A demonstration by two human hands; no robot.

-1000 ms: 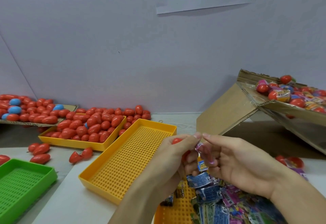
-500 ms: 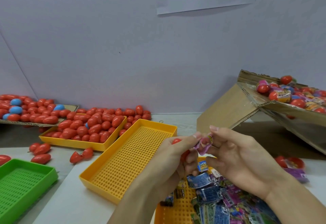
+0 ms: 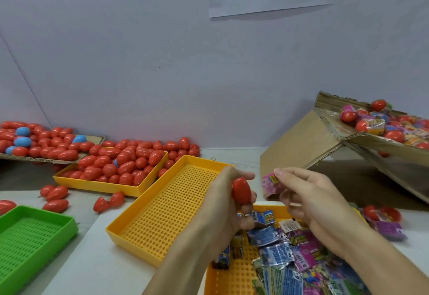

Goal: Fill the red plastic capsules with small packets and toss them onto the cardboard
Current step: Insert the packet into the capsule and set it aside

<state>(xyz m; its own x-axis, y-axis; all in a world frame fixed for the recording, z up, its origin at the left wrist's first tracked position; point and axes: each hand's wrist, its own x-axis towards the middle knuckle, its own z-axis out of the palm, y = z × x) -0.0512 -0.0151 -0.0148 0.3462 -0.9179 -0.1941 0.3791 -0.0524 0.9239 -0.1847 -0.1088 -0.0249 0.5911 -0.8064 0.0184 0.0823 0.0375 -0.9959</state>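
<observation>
I see white counter (image 3: 69,260) against pale wall (image 3: 139,62); left hand (image 3: 222,204) grip holding red capsule (image 3: 241,190), right hand (image 3: 318,204) grip pinching pink packet (image 3: 270,182).

The red capsule (image 3: 241,190) is glossy, smooth plastic. The packets (image 3: 276,255) are shiny, crinkled film. The perforated yellow tray (image 3: 162,215) is matt plastic, and the cardboard box (image 3: 299,146) is rough brown corrugated board.
</observation>
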